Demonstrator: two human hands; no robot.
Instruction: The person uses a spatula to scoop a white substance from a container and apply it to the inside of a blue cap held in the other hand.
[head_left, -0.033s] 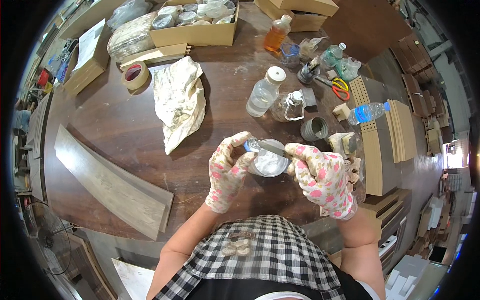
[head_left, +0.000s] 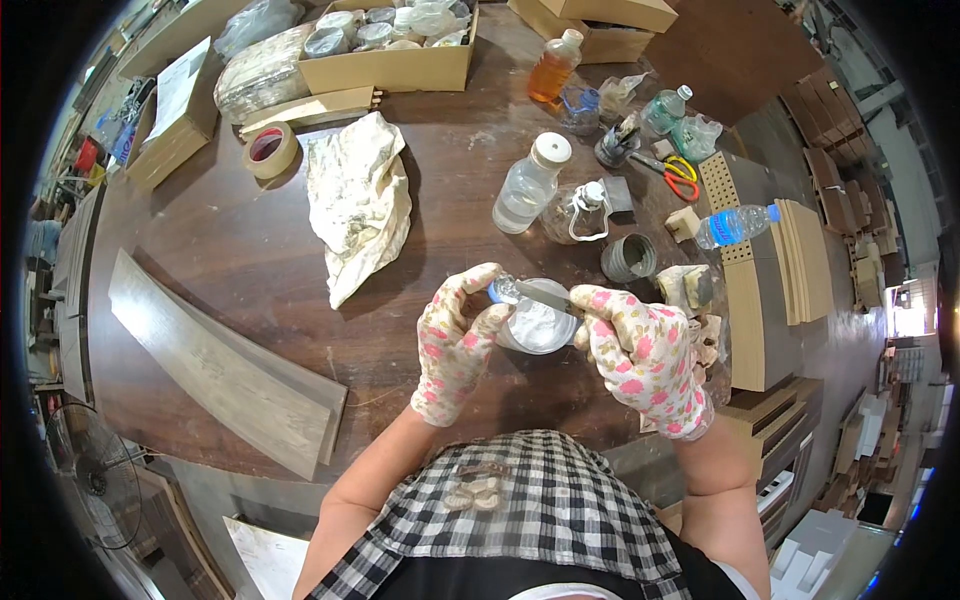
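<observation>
Both my hands wear white gloves with pink flowers. My left hand [head_left: 452, 350] pinches a small clear bottle-like piece with a blue end [head_left: 504, 289] between thumb and fingers. In my right hand [head_left: 640, 358] is a flat grey metal blade [head_left: 545, 295], its handle hidden by the fingers. The blade's tip meets or nearly meets the clear piece. Right below them stands a round clear tub [head_left: 540, 347] with white powder or paste inside. A large clear bottle with a white lid [head_left: 526, 185] stands beyond the tub, beside a handled jug [head_left: 574, 214].
A stained cloth [head_left: 360, 205] and tape roll [head_left: 270, 150] lie left of centre, with grey boards [head_left: 220, 360] nearer. To the right are a dark ribbed cup [head_left: 628, 258], scissors [head_left: 682, 176], a water bottle [head_left: 735, 227] and stacked boards [head_left: 800, 265]. A carton of tubs [head_left: 390, 70] sits far back.
</observation>
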